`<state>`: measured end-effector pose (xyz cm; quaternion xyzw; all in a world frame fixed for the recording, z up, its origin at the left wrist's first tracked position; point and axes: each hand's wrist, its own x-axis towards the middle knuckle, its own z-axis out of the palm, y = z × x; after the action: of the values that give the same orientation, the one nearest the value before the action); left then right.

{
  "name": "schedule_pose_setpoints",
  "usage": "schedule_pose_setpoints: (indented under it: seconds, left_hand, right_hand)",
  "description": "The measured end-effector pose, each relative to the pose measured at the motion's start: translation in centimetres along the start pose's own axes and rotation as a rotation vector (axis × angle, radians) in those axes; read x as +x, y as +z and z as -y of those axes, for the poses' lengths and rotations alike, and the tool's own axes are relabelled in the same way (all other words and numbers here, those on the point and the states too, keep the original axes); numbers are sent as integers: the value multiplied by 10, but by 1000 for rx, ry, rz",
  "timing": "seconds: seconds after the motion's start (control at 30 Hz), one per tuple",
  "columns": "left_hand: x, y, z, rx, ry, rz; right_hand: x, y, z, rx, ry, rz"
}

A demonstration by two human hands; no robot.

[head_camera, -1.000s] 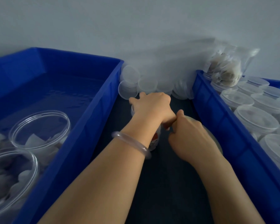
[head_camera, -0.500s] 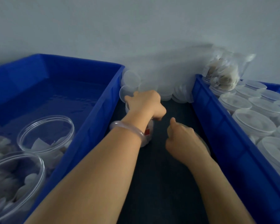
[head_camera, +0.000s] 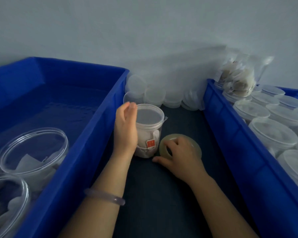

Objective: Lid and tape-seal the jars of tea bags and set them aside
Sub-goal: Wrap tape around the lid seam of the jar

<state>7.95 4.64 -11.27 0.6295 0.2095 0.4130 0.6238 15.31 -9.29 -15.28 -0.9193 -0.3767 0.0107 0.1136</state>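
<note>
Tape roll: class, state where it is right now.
In the head view the tape roll lies on the dark mat, just right of the lidded jar, under the right hand, between the left blue crate and the right blue crate.

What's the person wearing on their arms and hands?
No sleeves are in view, and there are no gloves on the left hand or right hand. The only thing worn is a smooth, translucent pale-lilac bangle round the left wrist.

Illumination is dim, cool and diffuse. Soft shadow lies on the wall [head_camera: 144, 31]. The left hand [head_camera: 126, 126] is motion-blurred at the fingertips. Wide-angle distortion curves the left blue bin [head_camera: 76, 65] rims near frame edges. Highlights edge the open jar [head_camera: 36, 129] rim.
</note>
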Motion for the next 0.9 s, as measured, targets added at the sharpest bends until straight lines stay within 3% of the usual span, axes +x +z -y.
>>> schedule_pose_setpoints:
  seconds: [0.07,0.17,0.27,0.6,0.73,0.9]
  left_hand:
    - [-4,-6,16,-59,-34,81]
    - [-7,-12,33,-58,-103,152]
    - [-10,-14,37,-41,-79,192]
    - [-9,-18,43,90,33,316]
    - [-13,-15,42,178,34,247]
    - [-14,-17,37,19,-21,228]
  right_hand:
    - [2,-8,-2,255,13,-56]
    - [9,-31,3,914,-8,-243]
    - [16,-38,14,1182,-143,-297]
    - [11,-19,12,1269,-241,-469]
    - [6,-28,6,1181,-288,-403]
    - [4,-46,5,1146,-376,-261]
